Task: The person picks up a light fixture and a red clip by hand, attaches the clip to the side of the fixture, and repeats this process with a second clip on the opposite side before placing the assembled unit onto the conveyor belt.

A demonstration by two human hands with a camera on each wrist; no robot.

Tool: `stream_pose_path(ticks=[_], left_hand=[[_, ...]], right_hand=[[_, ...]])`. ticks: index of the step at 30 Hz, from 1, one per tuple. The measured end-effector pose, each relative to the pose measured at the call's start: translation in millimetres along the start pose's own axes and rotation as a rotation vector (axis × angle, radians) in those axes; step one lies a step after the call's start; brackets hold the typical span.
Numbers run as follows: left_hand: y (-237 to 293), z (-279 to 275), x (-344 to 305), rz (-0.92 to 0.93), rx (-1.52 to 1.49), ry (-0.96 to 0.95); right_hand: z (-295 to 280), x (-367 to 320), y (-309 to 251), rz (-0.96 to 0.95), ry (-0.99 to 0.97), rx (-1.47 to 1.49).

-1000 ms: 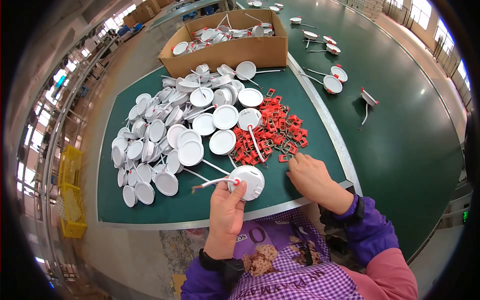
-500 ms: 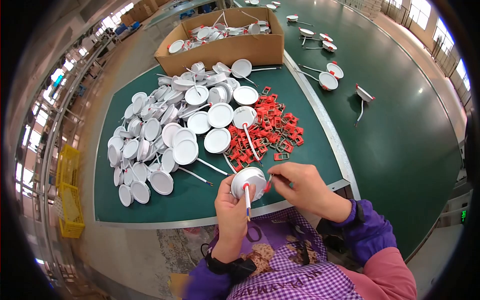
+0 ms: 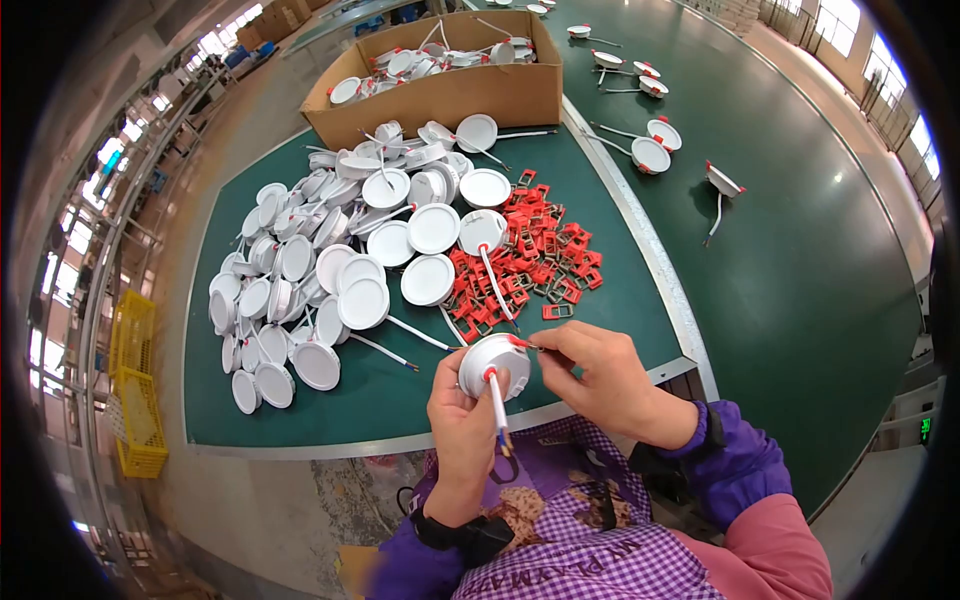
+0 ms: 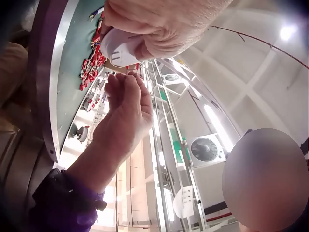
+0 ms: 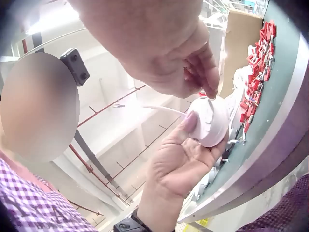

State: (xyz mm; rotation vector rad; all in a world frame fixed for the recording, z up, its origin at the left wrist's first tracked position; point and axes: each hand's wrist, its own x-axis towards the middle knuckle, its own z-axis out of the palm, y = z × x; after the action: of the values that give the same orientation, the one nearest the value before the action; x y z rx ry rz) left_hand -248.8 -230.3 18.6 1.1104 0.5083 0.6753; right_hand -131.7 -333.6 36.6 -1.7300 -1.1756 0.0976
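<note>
In the head view the left hand (image 3: 462, 425) grips a round white lamp (image 3: 508, 368) by its edge, thumb on the back beside the white cable, which hangs toward the body. The right hand (image 3: 600, 380) pinches a small red clip (image 3: 518, 342) at the lamp's far right edge. In the right wrist view the left hand (image 5: 176, 166) holds the lamp (image 5: 212, 123) from below, and the right hand's fingertips meet its rim. The left wrist view shows the right hand (image 4: 123, 116) just beside the lamp (image 4: 120, 48).
A heap of white lamps (image 3: 365, 303) covers the table's left and middle. Loose red clips (image 3: 560, 265) lie right of it. Behind stands a cardboard box (image 3: 440, 100) of lamps. More lamps (image 3: 650, 155) rest on the green surface (image 3: 800, 270) at the right.
The right hand has come from the clip pile to the lamp with a red clip. The left hand has turned the lamp, so its cable now points toward the body.
</note>
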Motion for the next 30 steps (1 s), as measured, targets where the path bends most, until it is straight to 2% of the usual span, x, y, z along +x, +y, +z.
stream_pose_path(ticks=[8,17,23,26,28,30], left_hand=[[-5,-5,0,0.025,0.057,-0.035],[-9,-5,-1,0.163,0.159,-0.079],[-12,-1,0,0.182,0.197,-0.081],[-6,-1,1,0.143,0.148,-0.099],[-3,-5,-1,0.121,0.157,-0.099],[1,-9,-3,0.075,0.167,-0.099]], right_hand=[[3,-6,-7,-0.041,-0.074,-0.053],[6,-9,-3,-0.061,-0.024,-0.119],[8,-8,1,-0.046,0.002,-0.017],[3,-3,0,-0.004,-0.016,0.042],[-2,1,-4,0.138,-0.029,0.199],[2,-2,-3,0.156,-0.044,0.238]])
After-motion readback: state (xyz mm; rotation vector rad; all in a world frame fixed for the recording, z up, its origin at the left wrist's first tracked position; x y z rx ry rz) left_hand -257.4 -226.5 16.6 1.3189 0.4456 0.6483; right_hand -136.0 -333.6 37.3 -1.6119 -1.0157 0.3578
